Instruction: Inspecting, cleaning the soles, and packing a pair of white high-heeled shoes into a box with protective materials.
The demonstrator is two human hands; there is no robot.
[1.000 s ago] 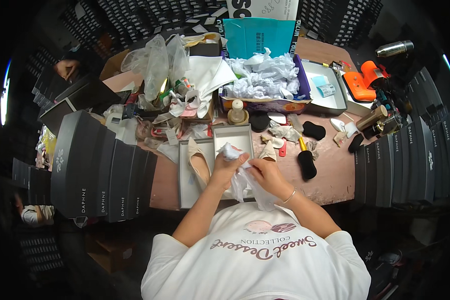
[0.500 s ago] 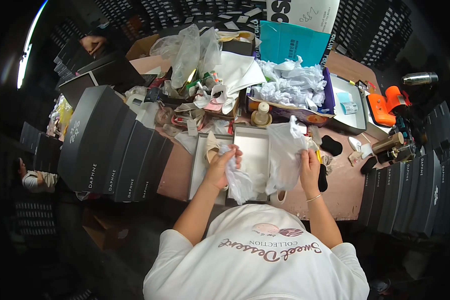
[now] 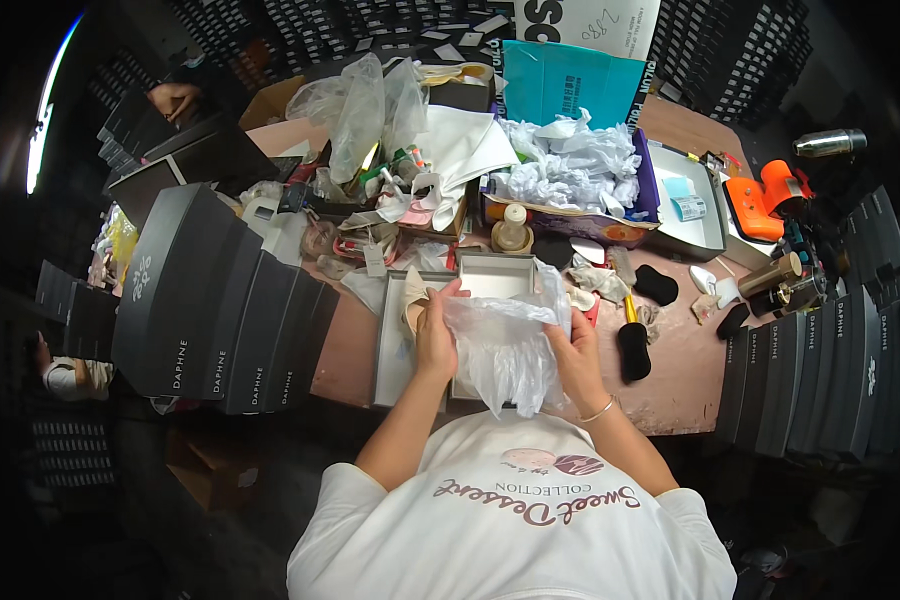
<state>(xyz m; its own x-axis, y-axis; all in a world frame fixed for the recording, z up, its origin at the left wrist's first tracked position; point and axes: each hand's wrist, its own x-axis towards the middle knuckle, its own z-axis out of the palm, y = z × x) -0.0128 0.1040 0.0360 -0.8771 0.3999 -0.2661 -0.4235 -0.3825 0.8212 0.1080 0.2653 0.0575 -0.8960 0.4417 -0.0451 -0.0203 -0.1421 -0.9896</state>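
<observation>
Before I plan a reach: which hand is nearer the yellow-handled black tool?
Right. The right hand is at the right edge of the translucent wrap, just left of the tool; the left hand is farther left, across the wrap.

My right hand (image 3: 576,352) could pass over bare pink tabletop (image 3: 678,392), though the yellow-handled black pad (image 3: 633,352) and upright dark shoe boxes (image 3: 820,375) flank that gap.

The head view looks steeply down and forward from the wearer's head, close above the white T-shirt (image 3: 510,530) along the lower edge, with the thin wrapping sheet (image 3: 505,350) near mid-frame and the pinkish surface (image 3: 680,395) stretching beyond. Its wide fisheye bows the dark shoeboxes (image 3: 185,300) at left; toward the dim rim, its reach is hard to judge.
</observation>
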